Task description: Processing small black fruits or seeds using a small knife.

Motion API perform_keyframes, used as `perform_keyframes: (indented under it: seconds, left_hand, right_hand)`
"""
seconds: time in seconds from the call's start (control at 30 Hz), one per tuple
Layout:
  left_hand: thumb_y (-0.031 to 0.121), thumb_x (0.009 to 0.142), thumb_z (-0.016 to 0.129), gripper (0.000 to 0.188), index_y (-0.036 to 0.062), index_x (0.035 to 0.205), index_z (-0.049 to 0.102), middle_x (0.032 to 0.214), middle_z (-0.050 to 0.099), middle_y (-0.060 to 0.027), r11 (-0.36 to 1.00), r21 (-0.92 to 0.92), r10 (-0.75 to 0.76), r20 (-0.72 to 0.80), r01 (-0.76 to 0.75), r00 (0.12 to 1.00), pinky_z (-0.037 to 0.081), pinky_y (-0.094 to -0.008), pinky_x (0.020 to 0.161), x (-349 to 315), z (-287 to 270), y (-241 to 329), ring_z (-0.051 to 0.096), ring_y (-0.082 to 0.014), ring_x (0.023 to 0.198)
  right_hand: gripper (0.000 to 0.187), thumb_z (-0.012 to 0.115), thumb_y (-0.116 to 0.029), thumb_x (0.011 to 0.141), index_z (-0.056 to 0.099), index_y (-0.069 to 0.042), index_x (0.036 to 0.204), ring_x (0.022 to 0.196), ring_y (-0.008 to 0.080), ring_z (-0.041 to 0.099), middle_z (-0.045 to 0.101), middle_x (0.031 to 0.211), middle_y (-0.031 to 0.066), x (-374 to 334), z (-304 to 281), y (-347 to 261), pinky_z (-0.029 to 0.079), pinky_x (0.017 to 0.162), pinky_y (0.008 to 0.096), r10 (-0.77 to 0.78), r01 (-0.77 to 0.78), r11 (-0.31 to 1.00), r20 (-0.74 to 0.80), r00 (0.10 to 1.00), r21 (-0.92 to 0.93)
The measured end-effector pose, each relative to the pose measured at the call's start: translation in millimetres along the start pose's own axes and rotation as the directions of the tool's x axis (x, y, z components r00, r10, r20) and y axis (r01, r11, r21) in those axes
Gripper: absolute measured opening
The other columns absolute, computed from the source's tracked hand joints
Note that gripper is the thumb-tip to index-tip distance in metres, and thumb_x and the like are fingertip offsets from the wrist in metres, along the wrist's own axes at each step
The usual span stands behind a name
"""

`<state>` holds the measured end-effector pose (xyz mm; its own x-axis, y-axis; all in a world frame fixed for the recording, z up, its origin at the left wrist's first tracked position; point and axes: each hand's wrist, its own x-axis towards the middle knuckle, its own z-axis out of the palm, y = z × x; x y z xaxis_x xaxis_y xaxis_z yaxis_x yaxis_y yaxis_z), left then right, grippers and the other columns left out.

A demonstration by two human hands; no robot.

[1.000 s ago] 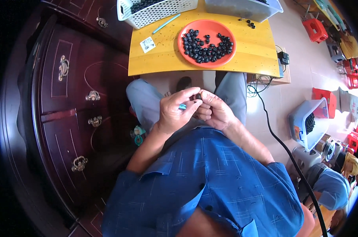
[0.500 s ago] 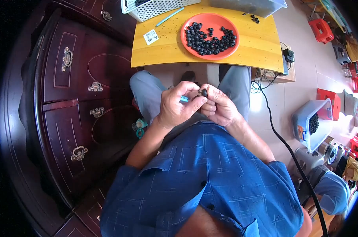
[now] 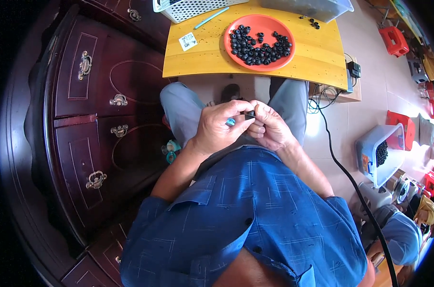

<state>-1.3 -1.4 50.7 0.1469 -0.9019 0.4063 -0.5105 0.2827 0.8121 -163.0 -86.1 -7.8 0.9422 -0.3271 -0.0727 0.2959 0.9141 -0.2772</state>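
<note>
Above my lap, both hands are closed and meet at the fingertips. My left hand (image 3: 218, 126) grips a small tool with a light blue handle (image 3: 230, 122); its working end is hidden by my fingers. Between the thumb and fingers of my right hand (image 3: 274, 128) is a small, round black piece (image 3: 249, 115), partly covered by fingertips of both hands. On the yellow table ahead, an orange-red plate (image 3: 261, 23) bears many similar black pieces (image 3: 259, 54), some with a visible hole.
A light blue stick (image 3: 211, 17) and a white printed card (image 3: 188, 41) lie left of the plate. Behind stand a white perforated basket (image 3: 188, 12) and a clear bin (image 3: 307, 8). Dark drawers (image 3: 83, 100) flank my left; a black cable (image 3: 339, 162) and a tub of black pieces (image 3: 370, 165) are right.
My left fingers have shifted slightly right, closer around the black piece, and the blue handle has moved with them. The black piece now shows less. The whole view has shifted a little.
</note>
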Motion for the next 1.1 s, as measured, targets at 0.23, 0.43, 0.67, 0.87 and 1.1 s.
perform_keyframes:
  seconds: [0.23, 0.43, 0.67, 0.87, 1.1]
  left_hand:
    - [-0.001, 0.083, 0.081, 0.03, 0.0034, 0.109, 0.066, 0.071, 0.062, 0.0006, 0.988, -0.02, -0.149, 0.067, 0.151, 0.987, 0.043, -0.0228, 0.055, 6.9, 0.0, 5.6, 0.055, -0.0041, 0.061]
    - [0.007, 0.086, 0.082, 0.029, 0.0035, 0.11, 0.066, 0.069, 0.06, 0.0006, 0.988, -0.093, -0.119, 0.06, 0.124, 0.991, 0.042, -0.0242, 0.054, 11.7, 0.5, 5.3, 0.053, -0.0048, 0.06]
    - [0.011, 0.086, 0.083, 0.028, 0.0034, 0.108, 0.067, 0.071, 0.062, -0.0012, 0.993, 0.089, -0.083, 0.098, 0.074, 0.992, 0.045, -0.0243, 0.057, 10.5, 2.5, 0.5, 0.055, -0.006, 0.062]
    - [0.011, 0.09, 0.079, 0.017, 0.0006, 0.099, 0.069, 0.073, 0.065, 0.0016, 0.959, -0.163, -0.216, 0.101, 0.23, 0.971, 0.048, -0.0227, 0.059, 0.8, 4.0, -11.3, 0.057, -0.0054, 0.064]
    - [0.012, 0.097, 0.071, 0.01, 0.0015, 0.097, 0.072, 0.078, 0.069, 0.0003, 0.837, -0.341, -0.405, 0.14, 0.428, 0.903, 0.046, -0.0225, 0.058, 4.0, 4.4, -12.9, 0.057, -0.0034, 0.065]
  right_hand:
    - [0.023, 0.062, -0.033, 0.104, 0.061, -0.011, 0.108, 0.06, 0.0014, 0.039, 0.05, 0.077, -0.0069, 0.4, 2.4, -4.3, 0.033, 0.05, 0.0166, -0.003, 0.002, 1.0, -0.057, 0.998, -0.017]
    - [0.022, 0.063, -0.034, 0.104, 0.058, -0.013, 0.099, 0.059, 0.0008, 0.038, 0.044, 0.072, -0.0091, 2.6, 3.4, -6.8, 0.033, 0.05, 0.0163, 0.014, -0.017, 1.0, -0.106, 0.994, -0.023]
    - [0.022, 0.063, -0.032, 0.104, 0.058, -0.013, 0.095, 0.058, 0.0004, 0.037, 0.051, 0.075, -0.0079, -1.4, 8.6, -7.5, 0.031, 0.049, 0.0168, -0.042, 0.024, 0.992, -0.143, 0.989, -0.127]
    - [0.02, 0.063, -0.029, 0.104, 0.059, -0.013, 0.092, 0.057, 0.001, 0.036, 0.046, 0.071, -0.0085, -1.1, 4.9, -5.7, 0.03, 0.05, 0.0174, -0.023, 0.013, 0.997, -0.153, 0.988, -0.071]
    - [0.016, 0.066, -0.027, 0.102, 0.06, -0.013, 0.099, 0.057, 0.003, 0.034, 0.04, 0.069, -0.0083, -1.4, -5.9, 0.2, 0.029, 0.049, 0.0187, -0.006, 0.005, 1.0, -0.134, 0.991, -0.012]
